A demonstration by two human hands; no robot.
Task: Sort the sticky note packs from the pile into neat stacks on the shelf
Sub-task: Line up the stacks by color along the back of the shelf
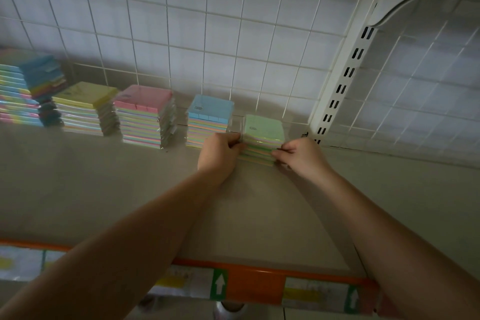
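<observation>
1. A short stack of plastic-wrapped sticky note packs with a pale green top sheet (263, 128) sits on the grey shelf surface (130, 189), near the back and towards the right end, just in front of the white wire grid back panel (207, 34).
2. The left hand (219, 152) grips the left side of this green-topped stack, its fingers curled round the stack's near left corner.
3. The right hand (302, 156) holds the right side of the same stack, fingers bent and pinching its near right corner. Both bare forearms reach in from the bottom of the view.
4. Just left of it, partly hidden by the left hand, stands a slightly taller stack of wrapped packs with a light blue top (210, 109); the two stacks look close, but whether they touch cannot be told.
5. Further left, with a gap between, is a taller stack with a pink top (144, 97), then one with a yellow top (87, 93) right beside it.
6. At the far left edge is the tallest group, blurred, with a blue top and rainbow-striped sides (28, 86).
7. A white slotted metal upright (342, 83) rises to the right of the green-topped stack, with a white bracket above it.
8. Along the shelf's front edge runs an orange price rail (254, 286) carrying labels, two of them with white arrows on green.
</observation>
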